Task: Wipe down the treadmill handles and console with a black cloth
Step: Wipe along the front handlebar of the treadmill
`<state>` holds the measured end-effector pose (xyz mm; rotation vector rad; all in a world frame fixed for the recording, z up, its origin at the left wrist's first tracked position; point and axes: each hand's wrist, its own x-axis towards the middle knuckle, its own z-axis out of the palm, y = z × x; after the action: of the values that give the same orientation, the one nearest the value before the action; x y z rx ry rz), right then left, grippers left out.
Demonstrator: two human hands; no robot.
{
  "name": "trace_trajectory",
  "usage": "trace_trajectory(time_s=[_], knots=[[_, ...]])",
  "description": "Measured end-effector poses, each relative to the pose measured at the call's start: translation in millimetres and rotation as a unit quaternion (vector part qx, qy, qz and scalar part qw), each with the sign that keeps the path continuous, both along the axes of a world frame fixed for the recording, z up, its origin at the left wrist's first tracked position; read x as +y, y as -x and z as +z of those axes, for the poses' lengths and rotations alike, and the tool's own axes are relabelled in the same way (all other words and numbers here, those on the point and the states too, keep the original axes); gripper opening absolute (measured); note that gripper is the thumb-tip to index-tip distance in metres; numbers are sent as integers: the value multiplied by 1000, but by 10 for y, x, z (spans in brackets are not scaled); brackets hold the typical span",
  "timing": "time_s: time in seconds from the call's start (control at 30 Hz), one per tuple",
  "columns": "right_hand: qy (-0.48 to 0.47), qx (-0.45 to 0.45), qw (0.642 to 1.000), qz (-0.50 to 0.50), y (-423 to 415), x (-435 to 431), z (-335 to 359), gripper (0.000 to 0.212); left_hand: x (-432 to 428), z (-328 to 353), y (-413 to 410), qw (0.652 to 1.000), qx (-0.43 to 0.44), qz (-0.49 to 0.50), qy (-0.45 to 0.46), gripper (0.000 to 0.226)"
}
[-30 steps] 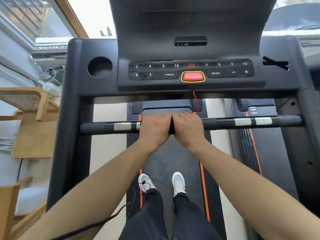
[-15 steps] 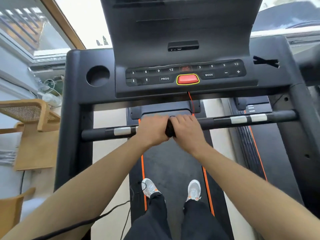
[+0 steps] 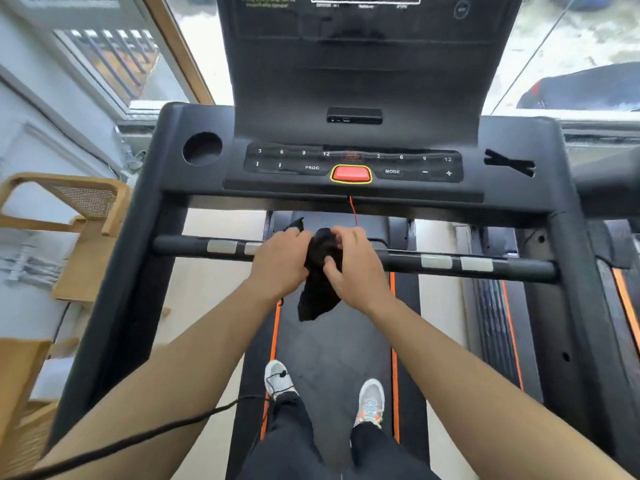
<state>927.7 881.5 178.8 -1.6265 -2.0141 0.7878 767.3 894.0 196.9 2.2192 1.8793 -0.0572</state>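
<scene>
The black cloth (image 3: 320,278) hangs bunched between both hands, just above the middle of the black crossbar handle (image 3: 450,263). My left hand (image 3: 282,261) grips the cloth's left side and my right hand (image 3: 356,268) pinches its right side; a loose corner dangles below toward the belt. Beyond the bar sits the black console (image 3: 353,164) with numbered keys, PROG and MODE buttons and a red stop button (image 3: 350,174). A red safety cord (image 3: 352,211) drops from the console behind my right hand. The side handles (image 3: 145,220) frame the bar.
A round cup holder (image 3: 202,148) sits at the console's left. Wooden chairs (image 3: 69,216) stand left of the treadmill. A second treadmill (image 3: 616,271) lies to the right. My feet (image 3: 325,393) stand on the belt, and a black cable (image 3: 138,441) crosses my left arm.
Both hands have lifted off the crossbar, where they gripped side by side, and now hold the cloth partly unfolded between them. The view has tilted up and shows more of the console.
</scene>
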Motion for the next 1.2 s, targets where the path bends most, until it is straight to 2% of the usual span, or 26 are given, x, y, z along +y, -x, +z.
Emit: trace_trajectory(time_s=[0.03,0.1,0.13,0.27,0.33,0.37,0.5,0.6,0.67,0.73,0.8,0.87,0.9,0.97,1.03,1.07,1.13,1.2], knots=[[21,10,1000,-9,-15,33,34,55,-31,31,-41,1000,-2,4,-15,31],[51,-2,999,12,-40,83,95,65,-121,93,-127,998,-24,12,-48,20],[52,-10,998,33,-67,88,125,61,-164,118,-175,997,-40,7,-62,20],[-23,3,998,52,-426,23,273,16,-281,238,-318,992,-75,-20,-98,29],[-25,30,997,65,-698,-5,369,14,-269,301,-383,985,-82,-59,-143,32],[3,51,996,68,-828,-15,427,16,-259,339,-441,983,-95,-77,-137,31],[105,120,987,31,-1265,57,504,28,-193,477,-808,987,-151,-17,45,38],[138,147,979,-23,-1528,223,483,29,-76,450,-921,988,-137,-5,71,53],[137,140,979,-46,-1649,372,449,21,46,424,-932,984,-156,-3,82,62],[147,100,983,-55,-1698,534,394,13,207,396,-955,986,-146,-15,78,69],[165,43,983,-63,-1688,687,321,8,359,340,-992,994,-89,7,57,77],[164,-36,984,-67,-1636,775,257,23,441,266,-1047,999,16,35,-29,81],[131,-105,983,-68,-1602,770,242,33,440,226,-1091,994,45,26,-92,79],[18,-219,973,-72,-1501,629,212,48,352,109,-1190,986,28,-42,-156,70],[-74,-230,970,-34,-1380,368,128,54,190,-81,-1245,989,7,-119,-83,64],[-75,-242,967,8,-1337,238,77,56,123,-175,-1251,989,22,-141,-40,62],[-17,-298,950,86,-1300,70,-79,58,81,-342,-1257,986,63,-152,-26,50],[5,-336,938,88,-1270,98,-191,47,162,-389,-1306,988,77,-133,-34,31]])
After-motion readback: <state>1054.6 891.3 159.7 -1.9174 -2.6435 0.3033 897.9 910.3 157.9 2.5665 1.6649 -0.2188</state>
